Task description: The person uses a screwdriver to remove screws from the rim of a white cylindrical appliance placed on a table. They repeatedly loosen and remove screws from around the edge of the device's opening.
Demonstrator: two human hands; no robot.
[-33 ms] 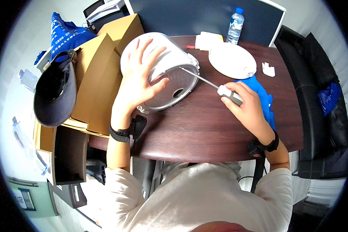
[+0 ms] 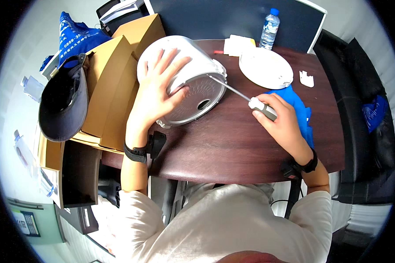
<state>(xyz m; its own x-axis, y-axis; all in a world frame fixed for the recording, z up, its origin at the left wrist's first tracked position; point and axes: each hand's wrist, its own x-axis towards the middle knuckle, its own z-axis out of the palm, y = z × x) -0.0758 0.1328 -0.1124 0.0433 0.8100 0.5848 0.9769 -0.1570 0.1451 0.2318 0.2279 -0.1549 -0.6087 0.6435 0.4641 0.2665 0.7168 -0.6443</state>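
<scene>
A white cylindrical housing lies on its side on the table, its grey slotted base with an oval hole turned toward me. My left hand rests against the side of the housing, fingers spread, thumb by the rim of the base. In my right hand is a screwdriver with a white and grey handle, fingers wrapped round it. Its thin shaft points up and left, the tip at the upper rim of the base. Whether the tip sits in a screw is too small to tell.
Behind my right hand are a round white cover, a blue cloth, a small white plastic piece and a water bottle. Cardboard boxes with a dark cap flank the housing at left. A dark partition edges the back.
My left hand's fingers have come down, lying lower and flatter against the housing. The screwdriver stays at the same spot on the rim.
</scene>
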